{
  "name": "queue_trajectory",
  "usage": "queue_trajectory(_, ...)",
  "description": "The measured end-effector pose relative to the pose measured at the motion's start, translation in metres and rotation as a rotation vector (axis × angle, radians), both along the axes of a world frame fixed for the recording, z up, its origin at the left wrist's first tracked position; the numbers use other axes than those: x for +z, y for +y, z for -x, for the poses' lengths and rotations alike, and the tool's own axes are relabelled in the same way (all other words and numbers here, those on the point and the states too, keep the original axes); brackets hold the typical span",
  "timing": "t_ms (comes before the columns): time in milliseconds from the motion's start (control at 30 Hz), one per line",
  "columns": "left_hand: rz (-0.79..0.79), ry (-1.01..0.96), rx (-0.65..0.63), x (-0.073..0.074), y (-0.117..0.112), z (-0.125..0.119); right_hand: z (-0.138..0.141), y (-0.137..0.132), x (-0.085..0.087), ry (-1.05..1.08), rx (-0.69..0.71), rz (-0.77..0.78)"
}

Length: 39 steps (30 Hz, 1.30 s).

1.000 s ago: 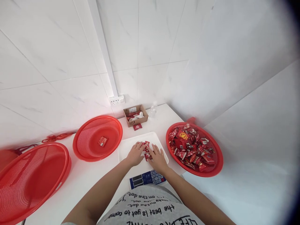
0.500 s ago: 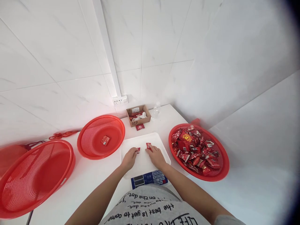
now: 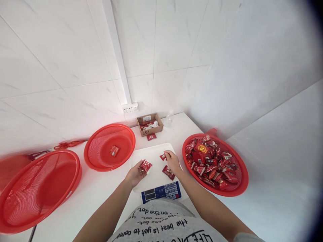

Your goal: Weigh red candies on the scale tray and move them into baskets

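Note:
Over the white tray of a digital scale, my left hand is closed on a red candy packet, its printed side up. My right hand pinches a smaller-looking red packet between thumb and fingertips near the tray's far right. Just below that hand, a dark red packet lies on the tray. The scale's blue keypad panel shows at the near edge, in front of my shirt.
A red basket heaped with red packets stands on the right. To the left are a red basket with one packet inside and another red basket. Behind the tray sit a small cardboard box, a loose packet and a clear bottle.
My left hand has turned palm up, showing its packet. My right hand has lifted off the tray a little and moved right; a dark red packet now shows below it.

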State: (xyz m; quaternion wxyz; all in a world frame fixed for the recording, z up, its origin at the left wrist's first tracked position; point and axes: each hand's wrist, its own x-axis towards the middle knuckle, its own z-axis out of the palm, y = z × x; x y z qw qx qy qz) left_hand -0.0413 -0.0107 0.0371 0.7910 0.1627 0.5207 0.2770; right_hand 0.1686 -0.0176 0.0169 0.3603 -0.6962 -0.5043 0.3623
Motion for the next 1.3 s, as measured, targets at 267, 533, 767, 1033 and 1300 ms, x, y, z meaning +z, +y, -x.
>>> queue_trajectory(267,-0.011,-0.119,-0.131,0.013,-0.009,-0.014,0.038,-0.008,0.031,0.376,0.209,0.124)
queue_trajectory(533,-0.049,-0.077,-0.161,0.014,-0.013,-0.006,0.039,-0.02,0.037,0.568,0.203,0.232)
queue_trajectory(767,-0.004,-0.177,-0.141,0.012,-0.018,-0.002,0.045,-0.028,0.039,0.61,0.207,0.275)
queue_trajectory(1033,0.054,-0.341,-0.186,0.016,-0.023,0.006,0.042,-0.029,0.034,0.364,0.21,0.154)
queue_trajectory(1300,0.065,-0.415,-0.11,0.012,-0.021,0.013,0.041,-0.031,0.033,0.385,0.18,0.127)
